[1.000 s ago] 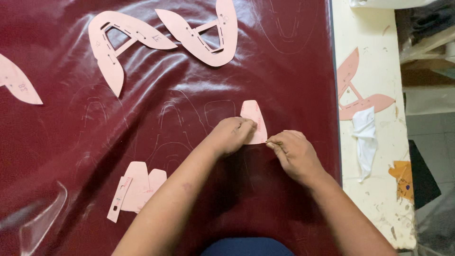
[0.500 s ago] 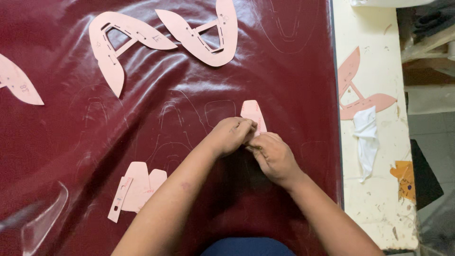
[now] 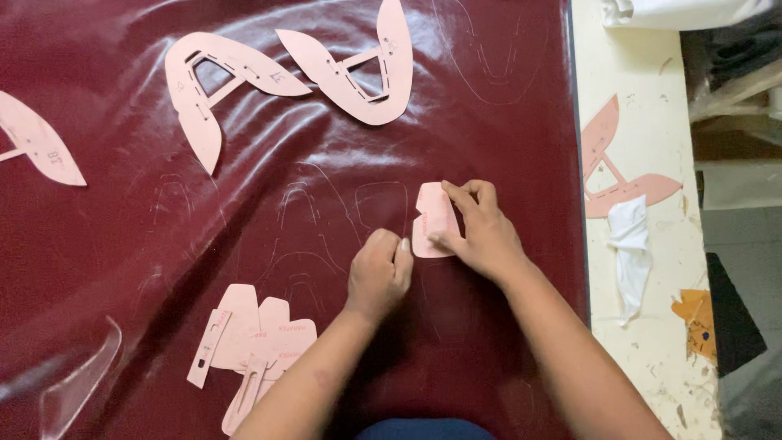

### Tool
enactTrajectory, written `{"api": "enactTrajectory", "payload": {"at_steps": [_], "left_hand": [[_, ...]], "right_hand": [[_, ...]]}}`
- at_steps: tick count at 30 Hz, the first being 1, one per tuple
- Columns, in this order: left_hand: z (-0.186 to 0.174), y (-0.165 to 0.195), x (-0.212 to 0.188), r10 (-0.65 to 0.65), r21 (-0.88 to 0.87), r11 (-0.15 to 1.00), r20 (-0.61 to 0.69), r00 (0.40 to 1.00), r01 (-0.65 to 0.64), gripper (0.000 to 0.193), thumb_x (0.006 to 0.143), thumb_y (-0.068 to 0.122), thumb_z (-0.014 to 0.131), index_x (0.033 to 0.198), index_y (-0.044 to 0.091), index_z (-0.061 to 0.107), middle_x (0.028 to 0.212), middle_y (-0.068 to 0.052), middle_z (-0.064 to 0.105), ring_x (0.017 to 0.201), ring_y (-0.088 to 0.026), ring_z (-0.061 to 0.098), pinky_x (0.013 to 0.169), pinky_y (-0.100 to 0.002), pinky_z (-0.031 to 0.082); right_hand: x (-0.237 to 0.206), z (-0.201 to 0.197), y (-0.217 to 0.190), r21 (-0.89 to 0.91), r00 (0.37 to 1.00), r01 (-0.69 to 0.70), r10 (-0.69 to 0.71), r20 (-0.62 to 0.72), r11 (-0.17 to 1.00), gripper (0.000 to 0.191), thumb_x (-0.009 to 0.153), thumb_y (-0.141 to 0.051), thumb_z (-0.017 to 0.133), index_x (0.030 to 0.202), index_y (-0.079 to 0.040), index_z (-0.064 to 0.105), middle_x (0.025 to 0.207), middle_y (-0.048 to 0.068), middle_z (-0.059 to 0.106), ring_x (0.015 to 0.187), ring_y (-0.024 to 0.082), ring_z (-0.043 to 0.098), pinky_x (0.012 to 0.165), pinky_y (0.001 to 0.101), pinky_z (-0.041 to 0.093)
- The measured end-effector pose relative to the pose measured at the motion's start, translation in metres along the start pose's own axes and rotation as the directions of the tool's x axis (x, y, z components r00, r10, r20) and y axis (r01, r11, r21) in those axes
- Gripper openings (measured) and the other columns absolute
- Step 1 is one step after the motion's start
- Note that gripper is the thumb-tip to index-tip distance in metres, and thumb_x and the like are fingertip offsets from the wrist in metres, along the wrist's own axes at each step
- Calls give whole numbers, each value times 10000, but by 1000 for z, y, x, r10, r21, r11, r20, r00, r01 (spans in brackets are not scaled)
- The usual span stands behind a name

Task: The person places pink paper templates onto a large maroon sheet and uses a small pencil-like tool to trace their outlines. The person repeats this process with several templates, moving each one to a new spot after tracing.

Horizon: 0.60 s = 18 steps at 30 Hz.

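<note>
Head view: a small pink pattern piece (image 3: 434,222) was seen lying flat on the dark red leather sheet (image 3: 326,147) covering the bench (image 3: 643,342). It was pinned by the right hand (image 3: 482,232), fingertips pressed on its right edge and thumb near its lower corner. The left hand (image 3: 380,273) was curled into a loose fist just left of the piece; whether anything was held inside could not be told. Faint traced outlines were visible on the leather beside it. The piece was judged light, thin and fairly stiff, like card, liable to slide on the glossy leather unless pressed flat; it would best be taken by an edge. A stack of similar pieces (image 3: 252,342) lay lower left, larger patterns (image 3: 350,65) above.
</note>
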<state>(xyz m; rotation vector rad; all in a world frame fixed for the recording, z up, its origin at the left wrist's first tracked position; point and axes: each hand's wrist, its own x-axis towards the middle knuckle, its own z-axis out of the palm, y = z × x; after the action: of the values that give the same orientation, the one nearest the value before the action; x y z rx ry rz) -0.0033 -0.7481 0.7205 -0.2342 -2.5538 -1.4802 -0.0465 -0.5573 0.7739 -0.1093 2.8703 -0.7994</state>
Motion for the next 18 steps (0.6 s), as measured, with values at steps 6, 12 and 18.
{"api": "enactTrajectory", "payload": {"at_steps": [6, 12, 18], "left_hand": [[1, -2, -4, 120, 67, 991, -7, 993, -120, 133, 925, 118, 638, 834, 42, 577, 864, -155, 581, 756, -369, 610, 673, -472, 506], [8, -5, -7, 138, 64, 989, -18, 990, -137, 129, 919, 120, 638, 829, 47, 582, 871, -157, 572, 776, -368, 611, 698, -482, 513], [13, -8, -7, 156, 147, 977, 5, 988, -155, 142, 930, 146, 631, 836, 52, 580, 897, -148, 576, 777, -355, 617, 705, -469, 527]], "right_hand": [[29, -13, -15, -155, 976, -71, 101, 191, 985, 883, 563, -349, 944, 1333, -212, 534, 1342, 97, 467, 1115, 350, 622, 916, 477, 526], [22, -39, 2, 205, 992, -119, 123, -8, 972, 246, 891, -255, 755, 1036, -90, 643, 972, 80, 707, 876, 236, 694, 815, 405, 557], [-49, -33, 40, 113, 947, 167, -127, -296, 979, 159, 860, -124, 700, 988, -68, 625, 1091, 84, 632, 945, 228, 663, 815, 384, 558]]}}
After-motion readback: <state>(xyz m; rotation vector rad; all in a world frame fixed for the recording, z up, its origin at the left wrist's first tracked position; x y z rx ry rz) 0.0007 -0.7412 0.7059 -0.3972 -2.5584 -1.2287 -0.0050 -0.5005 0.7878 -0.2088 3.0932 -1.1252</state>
